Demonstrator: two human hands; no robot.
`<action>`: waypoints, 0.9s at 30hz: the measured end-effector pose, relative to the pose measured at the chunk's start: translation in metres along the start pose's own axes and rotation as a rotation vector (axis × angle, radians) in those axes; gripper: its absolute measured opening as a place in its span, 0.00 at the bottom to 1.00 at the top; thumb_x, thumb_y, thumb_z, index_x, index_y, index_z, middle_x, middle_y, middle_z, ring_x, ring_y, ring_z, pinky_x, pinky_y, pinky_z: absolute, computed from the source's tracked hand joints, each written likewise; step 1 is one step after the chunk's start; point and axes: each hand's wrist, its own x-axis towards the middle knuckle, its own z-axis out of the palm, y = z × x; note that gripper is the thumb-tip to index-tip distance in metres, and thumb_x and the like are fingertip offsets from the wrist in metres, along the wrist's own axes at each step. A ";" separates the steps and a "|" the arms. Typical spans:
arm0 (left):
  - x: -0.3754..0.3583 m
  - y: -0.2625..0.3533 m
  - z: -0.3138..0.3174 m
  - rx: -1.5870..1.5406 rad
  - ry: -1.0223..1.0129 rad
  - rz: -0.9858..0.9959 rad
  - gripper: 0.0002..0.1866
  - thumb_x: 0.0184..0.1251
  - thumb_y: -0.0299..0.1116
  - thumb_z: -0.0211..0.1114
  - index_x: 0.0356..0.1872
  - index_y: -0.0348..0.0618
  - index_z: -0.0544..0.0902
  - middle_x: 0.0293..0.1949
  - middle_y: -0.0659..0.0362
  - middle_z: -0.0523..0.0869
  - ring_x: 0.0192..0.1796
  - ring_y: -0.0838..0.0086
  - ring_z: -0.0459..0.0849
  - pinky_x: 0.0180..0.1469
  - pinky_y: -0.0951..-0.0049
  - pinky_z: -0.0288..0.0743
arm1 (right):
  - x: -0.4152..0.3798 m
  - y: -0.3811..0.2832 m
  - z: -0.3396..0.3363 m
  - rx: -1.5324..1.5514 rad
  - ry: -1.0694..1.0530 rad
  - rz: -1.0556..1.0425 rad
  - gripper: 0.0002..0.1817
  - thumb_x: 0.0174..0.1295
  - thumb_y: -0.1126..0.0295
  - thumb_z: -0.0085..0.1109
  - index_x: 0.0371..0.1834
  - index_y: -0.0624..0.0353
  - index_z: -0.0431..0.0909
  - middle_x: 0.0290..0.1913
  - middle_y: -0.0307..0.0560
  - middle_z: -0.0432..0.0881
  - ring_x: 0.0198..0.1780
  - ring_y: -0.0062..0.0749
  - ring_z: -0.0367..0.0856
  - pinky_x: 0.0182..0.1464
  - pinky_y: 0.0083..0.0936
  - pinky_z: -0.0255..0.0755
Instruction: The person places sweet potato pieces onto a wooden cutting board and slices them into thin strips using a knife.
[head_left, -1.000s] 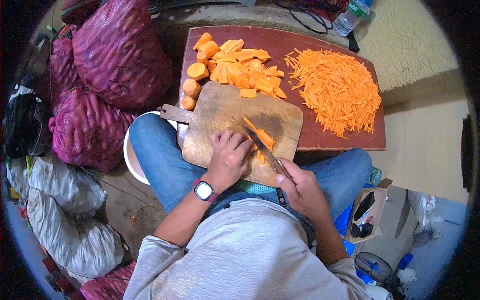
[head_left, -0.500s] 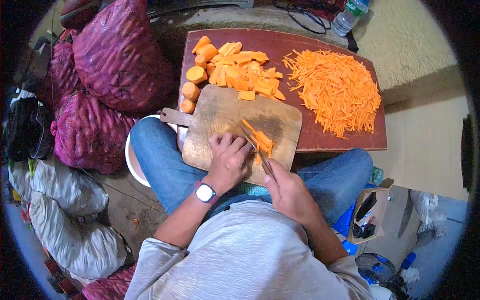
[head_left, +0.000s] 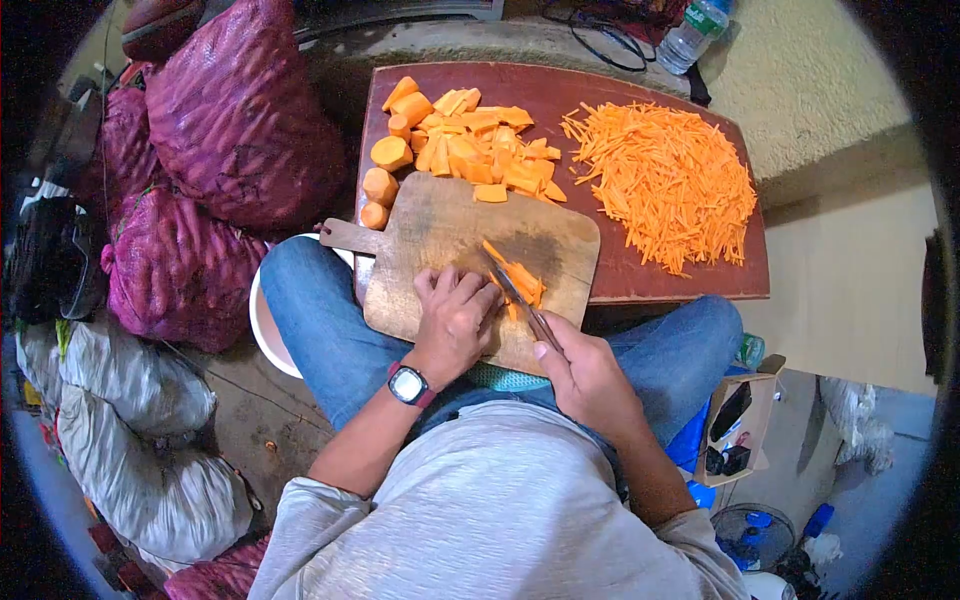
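Head camera view, looking down at a seated person in blue jeans. A pale wooden cutting board with a handle rests partly on the lap and partly on the near edge of a dark red-brown wooden desk. The left hand lies on the near part of the board, fingers curled downward over a piece being cut; the piece itself is hidden beneath them. The right hand is closed around the handle of a slim steel kitchen knife, whose blade runs diagonally toward the far left, just beside the left fingertips. Thin orange carrot strips lie on the board touching the right side of the blade. On the desk, far left, sits a pile of orange carrot chunks and slabs; far right, a wide heap of orange julienned carrot. Purple mesh sacks stand at left on the floor.
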 end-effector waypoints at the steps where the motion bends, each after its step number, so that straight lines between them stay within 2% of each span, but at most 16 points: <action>1: -0.001 0.000 0.000 0.006 0.001 -0.006 0.14 0.58 0.30 0.78 0.46 0.43 0.92 0.45 0.59 0.87 0.54 0.59 0.82 0.62 0.50 0.63 | 0.000 0.000 0.001 -0.011 -0.016 0.019 0.20 0.81 0.68 0.56 0.70 0.66 0.75 0.47 0.73 0.88 0.52 0.72 0.89 0.51 0.56 0.82; 6: 0.001 0.001 -0.005 0.030 -0.016 0.001 0.14 0.57 0.30 0.77 0.46 0.43 0.92 0.45 0.58 0.87 0.54 0.59 0.82 0.63 0.50 0.63 | 0.008 -0.001 0.007 -0.012 -0.027 0.032 0.20 0.81 0.68 0.55 0.70 0.66 0.75 0.47 0.74 0.88 0.52 0.74 0.88 0.51 0.59 0.81; 9: 0.002 0.003 -0.004 0.027 -0.005 0.022 0.15 0.56 0.30 0.76 0.47 0.43 0.92 0.45 0.58 0.87 0.54 0.59 0.82 0.63 0.49 0.63 | 0.022 0.000 0.011 -0.086 -0.057 0.120 0.20 0.81 0.68 0.55 0.70 0.65 0.74 0.48 0.75 0.88 0.52 0.76 0.87 0.52 0.60 0.80; 11: 0.001 0.002 -0.004 0.018 0.005 0.033 0.16 0.56 0.29 0.76 0.47 0.43 0.92 0.45 0.58 0.87 0.54 0.58 0.82 0.63 0.49 0.63 | 0.032 0.012 0.015 -0.103 0.005 -0.086 0.18 0.80 0.73 0.57 0.69 0.66 0.77 0.35 0.66 0.82 0.36 0.51 0.88 0.42 0.39 0.79; 12: 0.001 0.000 -0.003 0.007 0.004 0.036 0.16 0.57 0.29 0.76 0.48 0.43 0.92 0.45 0.58 0.87 0.54 0.58 0.82 0.62 0.49 0.64 | 0.033 0.009 0.012 -0.101 0.008 -0.092 0.18 0.80 0.73 0.57 0.69 0.66 0.77 0.35 0.66 0.82 0.36 0.51 0.88 0.42 0.39 0.79; 14: -0.001 -0.001 -0.004 0.004 0.003 0.033 0.15 0.58 0.30 0.77 0.48 0.43 0.91 0.46 0.57 0.87 0.54 0.58 0.82 0.62 0.49 0.64 | 0.034 0.004 0.004 0.047 0.013 -0.091 0.19 0.81 0.69 0.57 0.70 0.65 0.76 0.44 0.69 0.88 0.47 0.65 0.91 0.50 0.47 0.83; 15: -0.001 0.000 -0.003 -0.028 0.015 0.014 0.15 0.59 0.31 0.77 0.48 0.43 0.91 0.46 0.57 0.87 0.53 0.57 0.82 0.61 0.49 0.64 | 0.035 0.005 0.004 0.050 0.010 -0.093 0.19 0.81 0.69 0.57 0.70 0.65 0.76 0.44 0.69 0.88 0.47 0.65 0.91 0.50 0.47 0.83; 17: 0.001 0.002 -0.004 -0.062 0.031 0.002 0.14 0.60 0.32 0.78 0.47 0.42 0.91 0.46 0.56 0.87 0.53 0.57 0.82 0.61 0.49 0.64 | 0.036 0.008 0.002 0.130 0.073 -0.115 0.20 0.81 0.69 0.59 0.71 0.67 0.77 0.43 0.66 0.87 0.47 0.53 0.92 0.51 0.41 0.82; 20: 0.001 0.005 -0.005 -0.061 0.032 0.006 0.15 0.61 0.34 0.80 0.47 0.42 0.90 0.46 0.55 0.87 0.52 0.56 0.81 0.61 0.49 0.64 | 0.035 0.010 0.004 0.166 0.052 -0.113 0.22 0.81 0.69 0.60 0.73 0.67 0.76 0.46 0.66 0.88 0.49 0.47 0.92 0.53 0.40 0.82; 22: 0.001 0.003 -0.004 -0.050 0.029 0.010 0.19 0.60 0.35 0.81 0.52 0.44 0.90 0.44 0.55 0.85 0.53 0.55 0.81 0.62 0.48 0.64 | 0.032 0.009 0.007 0.183 0.045 -0.086 0.22 0.81 0.70 0.60 0.73 0.68 0.76 0.46 0.65 0.89 0.49 0.45 0.92 0.54 0.39 0.82; 24: 0.000 0.003 -0.004 -0.043 0.029 0.013 0.18 0.61 0.36 0.81 0.51 0.44 0.90 0.44 0.55 0.85 0.53 0.55 0.81 0.62 0.48 0.64 | 0.030 0.012 0.010 0.196 0.036 -0.056 0.22 0.81 0.70 0.60 0.73 0.68 0.77 0.47 0.65 0.89 0.50 0.44 0.92 0.54 0.38 0.82; 27: 0.000 0.001 -0.003 -0.042 0.037 0.002 0.17 0.61 0.35 0.81 0.50 0.44 0.90 0.44 0.56 0.85 0.52 0.56 0.82 0.61 0.49 0.65 | 0.029 0.018 0.012 0.243 0.077 -0.133 0.22 0.80 0.71 0.60 0.73 0.69 0.77 0.46 0.62 0.89 0.49 0.42 0.91 0.54 0.36 0.82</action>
